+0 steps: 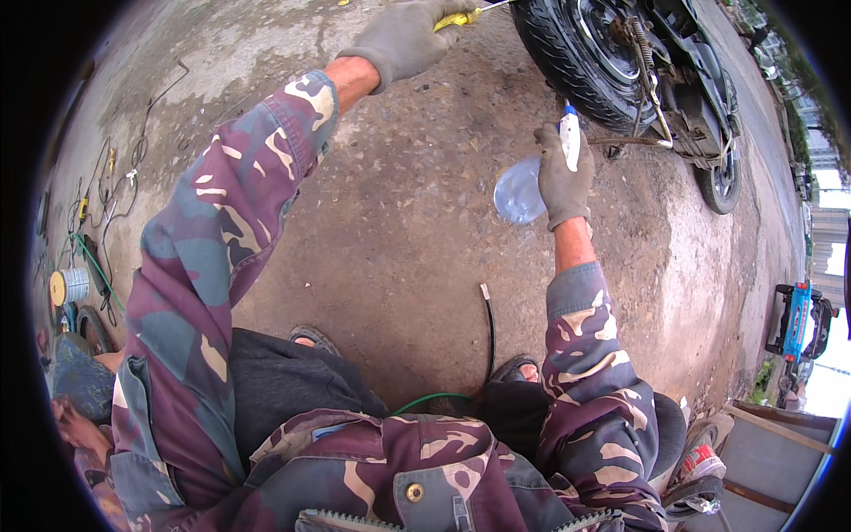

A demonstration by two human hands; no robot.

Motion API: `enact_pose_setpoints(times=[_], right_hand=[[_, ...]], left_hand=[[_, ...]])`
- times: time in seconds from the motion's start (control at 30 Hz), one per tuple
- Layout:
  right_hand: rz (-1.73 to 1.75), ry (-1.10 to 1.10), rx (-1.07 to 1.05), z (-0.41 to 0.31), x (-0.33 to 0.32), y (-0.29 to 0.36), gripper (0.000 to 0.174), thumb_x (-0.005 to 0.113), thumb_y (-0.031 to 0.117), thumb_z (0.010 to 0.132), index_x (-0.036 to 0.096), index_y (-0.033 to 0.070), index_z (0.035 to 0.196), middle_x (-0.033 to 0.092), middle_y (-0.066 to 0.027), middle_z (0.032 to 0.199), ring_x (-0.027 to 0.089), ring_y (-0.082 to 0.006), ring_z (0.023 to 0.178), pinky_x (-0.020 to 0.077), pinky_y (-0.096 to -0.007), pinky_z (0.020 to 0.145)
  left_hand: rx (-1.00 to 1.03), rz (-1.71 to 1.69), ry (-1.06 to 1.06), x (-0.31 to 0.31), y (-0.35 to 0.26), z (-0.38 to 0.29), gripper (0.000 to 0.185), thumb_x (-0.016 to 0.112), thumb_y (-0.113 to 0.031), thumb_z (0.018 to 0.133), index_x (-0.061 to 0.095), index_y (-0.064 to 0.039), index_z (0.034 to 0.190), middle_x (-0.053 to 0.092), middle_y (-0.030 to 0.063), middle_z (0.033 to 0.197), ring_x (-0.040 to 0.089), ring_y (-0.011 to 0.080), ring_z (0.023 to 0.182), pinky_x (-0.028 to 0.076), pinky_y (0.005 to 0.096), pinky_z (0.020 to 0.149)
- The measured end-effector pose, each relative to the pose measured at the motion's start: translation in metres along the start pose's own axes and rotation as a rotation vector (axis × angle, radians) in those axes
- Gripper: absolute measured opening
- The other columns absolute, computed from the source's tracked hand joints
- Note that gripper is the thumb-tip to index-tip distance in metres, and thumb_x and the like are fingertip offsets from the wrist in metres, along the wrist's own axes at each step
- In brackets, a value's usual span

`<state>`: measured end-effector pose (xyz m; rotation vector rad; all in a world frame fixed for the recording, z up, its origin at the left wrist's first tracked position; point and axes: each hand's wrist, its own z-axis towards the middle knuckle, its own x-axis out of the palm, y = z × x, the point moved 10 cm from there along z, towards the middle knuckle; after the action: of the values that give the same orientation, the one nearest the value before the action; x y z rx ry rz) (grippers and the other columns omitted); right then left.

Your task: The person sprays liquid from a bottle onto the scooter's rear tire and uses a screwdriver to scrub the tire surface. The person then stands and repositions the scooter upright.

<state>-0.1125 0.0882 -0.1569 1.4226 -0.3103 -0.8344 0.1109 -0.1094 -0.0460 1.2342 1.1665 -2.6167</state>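
My left hand [405, 48], in a grey work glove, grips the yellow handle [457, 20] of a tool with a thin metal shaft. The shaft reaches to the tyre [552, 63] of a motor scooter's wheel at the top; its tip is cut off by the picture's edge. In my gloved right hand [566, 189] is a clear spray bottle [520, 191] with a white and blue trigger head, its nozzle towards the tyre. The scooter [691, 100] carries a coil-spring shock absorber [641, 43] and a bent metal stand [658, 120].
A black hose [490, 326] with a pale end lies between my feet, near a green hose [432, 399]. Cables, a wire spool [70, 287] and another person's arm [83, 419] are at left. A blue vehicle [798, 322] stands far right, beyond a framed panel [774, 452].
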Motion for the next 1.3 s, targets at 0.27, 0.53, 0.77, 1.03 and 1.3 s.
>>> enact_pose_setpoints(times=[0.27, 0.53, 0.77, 1.03, 1.3], right_hand=[[-0.105, -0.108, -0.054, 0.003, -0.011, 0.0, 0.03, 0.074, 0.028, 0.102, 0.073, 0.0, 0.114, 0.075, -0.0068, 0.093, 0.068, -0.0147, 0.087, 0.0547, -0.0326, 0.08], [-0.082, -0.125, 0.06, 0.004, -0.027, -0.019, 0.028, 0.072, 0.026, 0.102, 0.074, 0.0, 0.113, 0.078, -0.0073, 0.095, 0.069, -0.0174, 0.086, 0.0544, -0.0344, 0.082], [-0.068, -0.159, -0.097, -0.003, -0.021, 0.004, 0.024, 0.072, 0.024, 0.104, 0.071, 0.003, 0.115, 0.077, -0.0053, 0.094, 0.067, -0.0127, 0.084, 0.0528, -0.0308, 0.077], [-0.08, -0.188, -0.124, -0.001, -0.026, 0.005, 0.025, 0.074, 0.024, 0.104, 0.071, 0.004, 0.119, 0.075, -0.004, 0.096, 0.067, -0.0115, 0.085, 0.0531, -0.03, 0.078], [0.02, -0.139, -0.001, -0.001, -0.015, -0.011, 0.03, 0.075, 0.024, 0.103, 0.073, 0.001, 0.122, 0.076, -0.0089, 0.107, 0.069, -0.0161, 0.095, 0.0549, -0.0339, 0.086]], left_hand=[[0.005, 0.016, -0.034, -0.001, 0.002, 0.002, 0.046, 0.071, -0.033, 0.1, 0.071, -0.016, 0.143, 0.077, 0.022, 0.127, 0.073, 0.0384, 0.118, 0.055, 0.046, 0.102], [0.034, 0.059, -0.119, -0.002, 0.009, 0.007, 0.044, 0.067, -0.023, 0.098, 0.071, -0.017, 0.141, 0.076, 0.025, 0.124, 0.073, 0.0411, 0.115, 0.056, 0.048, 0.1], [-0.006, 0.116, -0.081, 0.001, 0.014, 0.011, 0.046, 0.066, -0.022, 0.097, 0.07, -0.016, 0.142, 0.076, 0.0243, 0.126, 0.073, 0.0402, 0.115, 0.056, 0.0482, 0.1], [0.172, 0.027, -0.049, -0.005, -0.001, -0.01, 0.048, 0.069, -0.027, 0.102, 0.066, -0.019, 0.149, 0.075, 0.0205, 0.128, 0.073, 0.0321, 0.116, 0.055, 0.0452, 0.102], [0.256, 0.244, 0.064, 0.041, -0.021, -0.047, 0.046, 0.069, -0.026, 0.106, 0.064, -0.033, 0.151, 0.074, 0.0127, 0.116, 0.076, 0.0334, 0.095, 0.062, 0.045, 0.085]])
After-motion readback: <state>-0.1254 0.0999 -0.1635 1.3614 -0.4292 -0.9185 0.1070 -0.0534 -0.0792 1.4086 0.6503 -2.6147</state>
